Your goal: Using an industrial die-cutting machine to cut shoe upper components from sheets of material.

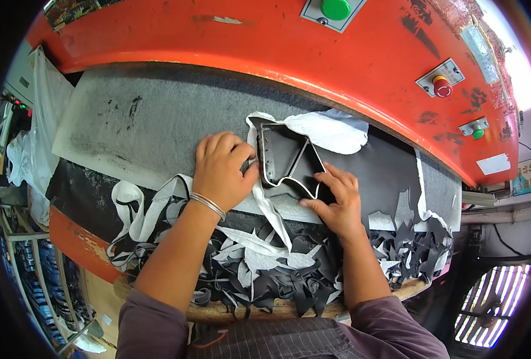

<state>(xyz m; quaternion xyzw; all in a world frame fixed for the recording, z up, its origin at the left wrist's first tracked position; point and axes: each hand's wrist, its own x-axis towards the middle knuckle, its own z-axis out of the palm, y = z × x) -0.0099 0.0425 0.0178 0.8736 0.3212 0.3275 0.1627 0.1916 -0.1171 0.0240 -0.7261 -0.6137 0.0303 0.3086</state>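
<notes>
A metal cutting die [263, 157] with a crossbar stands on a black leather sheet [391, 170], and dark leather shows inside its outline. My left hand [223, 167] rests at the die's left side, fingers bent and apart, index finger and thumb close against the edge. My right hand [339, 200] grips the die's lower right corner between thumb and fingers. Behind the die, a flap of the leather is folded over with its white underside [331, 133] up. A narrow white-backed strip [269, 209] runs from beside the die toward me.
A grey cutting board [128, 119] lies under the leather. Beyond it is the orange machine beam [229, 39] with a green button [335, 8] and a red knob [442, 86]. Many black and white leather scraps [277, 272] are heaped along the near edge. Shelves [35, 237] stand at the left.
</notes>
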